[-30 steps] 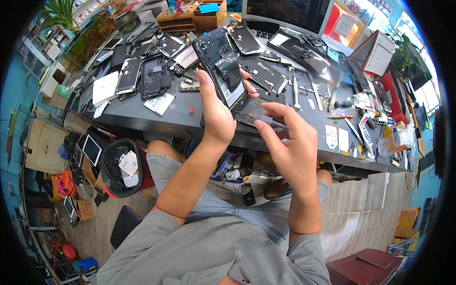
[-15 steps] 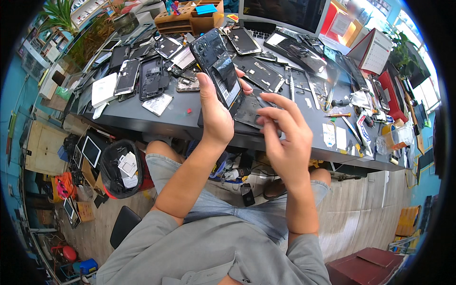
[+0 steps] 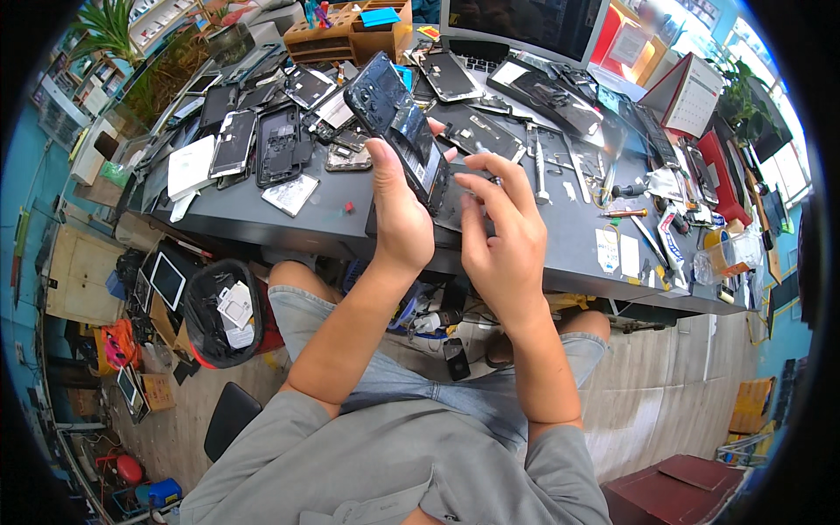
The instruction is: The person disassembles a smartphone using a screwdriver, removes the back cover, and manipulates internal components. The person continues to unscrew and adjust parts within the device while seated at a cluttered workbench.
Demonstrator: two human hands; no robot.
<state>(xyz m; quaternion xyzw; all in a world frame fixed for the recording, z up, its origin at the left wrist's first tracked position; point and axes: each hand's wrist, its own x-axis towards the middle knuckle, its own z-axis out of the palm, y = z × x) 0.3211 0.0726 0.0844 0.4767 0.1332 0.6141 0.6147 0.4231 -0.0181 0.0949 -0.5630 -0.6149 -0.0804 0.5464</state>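
My left hand [image 3: 401, 210] is wrapped round a dark smartphone [image 3: 385, 101], tilted up above the desk's front edge. Its back faces partly toward me, with the camera area at the top and a pale label lower down. My right hand [image 3: 506, 232] is close beside the phone's lower right edge, its fingers bent toward one another. A thin greyish thing shows by those fingertips, too small to name. Below the two hands lies a dark flat pad [image 3: 451, 210] on the desk, partly hidden.
Dismantled phones and an empty black phone frame [image 3: 282, 144] crowd the grey desk [image 3: 306, 223]. A wooden organizer [image 3: 350, 39] and a laptop [image 3: 525, 31] stand behind. Screwdrivers [image 3: 623, 213] and small tools lie right. A black-lined bin [image 3: 219, 324] is on the floor at left.
My right hand has moved left and slightly up, closer to the phone. The phone has shifted a little left and turned slightly in my left hand.
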